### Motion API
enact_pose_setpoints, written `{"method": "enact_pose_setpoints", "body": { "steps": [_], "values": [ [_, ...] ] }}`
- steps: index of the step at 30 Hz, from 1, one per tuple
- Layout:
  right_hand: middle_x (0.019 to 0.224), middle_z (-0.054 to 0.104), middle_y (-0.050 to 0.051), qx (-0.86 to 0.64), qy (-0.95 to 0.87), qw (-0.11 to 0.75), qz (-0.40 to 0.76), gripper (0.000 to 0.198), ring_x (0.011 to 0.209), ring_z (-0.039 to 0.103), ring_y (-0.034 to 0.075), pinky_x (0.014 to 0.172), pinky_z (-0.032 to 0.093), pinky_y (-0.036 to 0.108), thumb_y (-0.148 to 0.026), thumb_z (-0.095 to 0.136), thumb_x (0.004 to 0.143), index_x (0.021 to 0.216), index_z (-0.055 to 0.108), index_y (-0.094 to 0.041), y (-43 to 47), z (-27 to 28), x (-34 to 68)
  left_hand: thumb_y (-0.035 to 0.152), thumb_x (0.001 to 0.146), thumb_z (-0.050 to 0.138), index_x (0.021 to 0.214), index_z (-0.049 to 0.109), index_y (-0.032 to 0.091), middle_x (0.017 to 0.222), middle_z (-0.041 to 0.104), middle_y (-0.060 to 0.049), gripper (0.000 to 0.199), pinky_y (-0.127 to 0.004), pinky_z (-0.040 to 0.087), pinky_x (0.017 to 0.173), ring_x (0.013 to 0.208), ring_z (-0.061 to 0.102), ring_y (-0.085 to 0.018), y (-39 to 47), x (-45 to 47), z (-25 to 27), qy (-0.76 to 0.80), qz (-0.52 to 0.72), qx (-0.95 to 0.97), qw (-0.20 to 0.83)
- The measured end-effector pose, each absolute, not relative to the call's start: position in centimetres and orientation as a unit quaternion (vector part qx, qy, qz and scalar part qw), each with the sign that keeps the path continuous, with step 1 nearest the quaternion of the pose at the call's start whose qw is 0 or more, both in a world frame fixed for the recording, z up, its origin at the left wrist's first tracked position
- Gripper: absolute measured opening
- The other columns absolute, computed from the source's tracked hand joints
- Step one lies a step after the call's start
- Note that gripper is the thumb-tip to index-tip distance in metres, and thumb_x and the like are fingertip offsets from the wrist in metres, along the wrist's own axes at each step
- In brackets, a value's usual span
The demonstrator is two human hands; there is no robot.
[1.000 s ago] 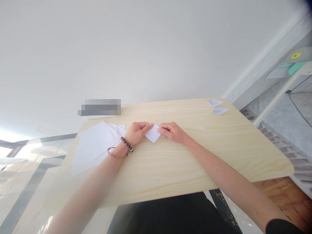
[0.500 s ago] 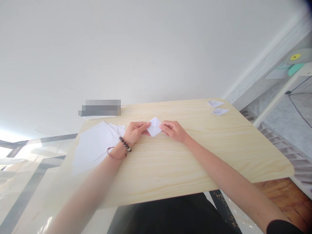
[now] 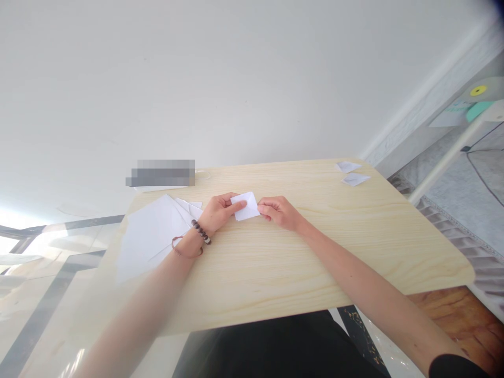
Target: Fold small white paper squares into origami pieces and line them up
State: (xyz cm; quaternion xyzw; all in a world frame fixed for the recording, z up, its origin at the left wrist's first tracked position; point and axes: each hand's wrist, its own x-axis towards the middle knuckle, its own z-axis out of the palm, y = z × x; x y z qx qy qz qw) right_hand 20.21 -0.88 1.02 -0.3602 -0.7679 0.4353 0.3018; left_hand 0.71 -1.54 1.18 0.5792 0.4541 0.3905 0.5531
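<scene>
Taking twelve o'clock as straight ahead toward the wall, I see both hands closed on one small folded paper (image 3: 251, 212) held between them over the table (image 3: 315, 262). The left hand (image 3: 217, 213), at the paper's nine o'clock, has its thumb laid across the face and fingers tucked behind; the right hand (image 3: 280, 213), at three, pinches just the edge with thumb and forefinger. So neither is nearer, though the left covers more. The piece looks close to square, so I can't pick out a long axis; its far edge rises slightly toward two o'clock. Whether it touches the tabletop, I can't tell. Further out, loose white sheets (image 3: 151, 236) spread between eight and nine, beside the left wrist with its beaded bracelet (image 3: 201, 231). Between two and three, on the right hand's side, lie two pointed folded papers (image 3: 356, 180), their long axes running roughly nine to three.
</scene>
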Motion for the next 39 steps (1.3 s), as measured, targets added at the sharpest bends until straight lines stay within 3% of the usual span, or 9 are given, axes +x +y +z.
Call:
{"method": "enact_pose_setpoints", "body": {
  "steps": [4, 11, 21, 26, 32, 36, 39],
  "values": [
    [0.052, 0.035, -0.005, -0.371, -0.773, 0.309, 0.411, 0.030, 0.047, 0.030, 0.006, 0.046, 0.023, 0.021, -0.036, 0.046, 0.079, 0.056, 0.042, -0.016, -0.82, 0.97, 20.18, 0.041, 0.068, 0.064, 0.106, 0.056, 0.016, 0.071, 0.062, 0.000, 0.046, -0.020, 0.039, 0.051, 0.058, 0.052, -0.009, -1.69, 0.89, 1.14, 0.462, 0.382, 0.588, 0.542],
    [0.050, 0.034, -0.005, -0.367, -0.781, 0.287, 0.417, 0.035, 0.046, 0.028, 0.005, 0.045, 0.023, 0.021, -0.038, 0.044, 0.080, 0.053, 0.039, -0.016, -0.91, 1.05, 20.18, 0.046, 0.071, 0.059, 0.079, 0.065, 0.012, 0.069, 0.062, -0.002, 0.035, -0.022, 0.039, 0.057, 0.061, 0.051, -0.011, -1.71, 0.70, 1.13, 0.468, 0.400, 0.586, 0.526],
    [0.051, 0.041, -0.004, -0.366, -0.771, 0.316, 0.415, 0.036, 0.046, 0.036, 0.005, 0.047, 0.028, 0.020, -0.037, 0.039, 0.084, 0.054, 0.040, -0.016, -0.87, 1.13, 20.16, 0.049, 0.071, 0.057, 0.090, 0.063, 0.012, 0.077, 0.065, -0.004, 0.043, -0.022, 0.042, 0.056, 0.065, 0.055, -0.013, -1.87, 1.00, 1.38, 0.480, 0.374, 0.611, 0.507],
    [0.053, 0.045, -0.003, -0.382, -0.758, 0.321, 0.419, 0.034, 0.048, 0.039, 0.006, 0.047, 0.030, 0.019, -0.035, 0.041, 0.082, 0.055, 0.045, -0.015, -0.81, 0.99, 20.21, 0.048, 0.069, 0.059, 0.086, 0.063, 0.012, 0.078, 0.066, -0.004, 0.039, -0.024, 0.044, 0.062, 0.071, 0.058, -0.015, -1.76, 0.93, 1.41, 0.487, 0.361, 0.609, 0.512],
    [0.051, 0.050, -0.003, -0.365, -0.775, 0.245, 0.454, 0.021, 0.045, 0.039, 0.005, 0.045, 0.029, 0.018, -0.026, 0.050, 0.075, 0.060, 0.057, -0.013, -0.71, 1.15, 20.32, 0.048, 0.071, 0.058, 0.084, 0.062, 0.012, 0.078, 0.065, -0.004, 0.038, -0.023, 0.043, 0.059, 0.068, 0.057, -0.014, -1.58, 0.80, 1.17, 0.497, 0.369, 0.631, 0.467],
    [0.051, 0.049, -0.003, -0.383, -0.763, 0.279, 0.440, 0.025, 0.046, 0.039, 0.005, 0.046, 0.030, 0.018, -0.028, 0.046, 0.078, 0.066, 0.060, -0.013, -0.77, 1.26, 20.30, 0.043, 0.071, 0.061, 0.098, 0.057, 0.012, 0.080, 0.066, -0.005, 0.041, -0.026, 0.047, 0.063, 0.069, 0.060, -0.015, -1.65, 0.89, 1.35, 0.468, 0.366, 0.614, 0.520],
    [0.054, 0.052, -0.002, -0.390, -0.762, 0.286, 0.431, 0.025, 0.046, 0.040, 0.005, 0.046, 0.029, 0.018, -0.029, 0.046, 0.079, 0.071, 0.063, -0.013, -0.83, 1.23, 20.27, 0.039, 0.068, 0.065, 0.095, 0.059, 0.012, 0.081, 0.067, -0.005, 0.039, -0.029, 0.049, 0.068, 0.071, 0.062, -0.016, -1.69, 0.82, 1.44, 0.456, 0.358, 0.606, 0.545]
  ]
}}
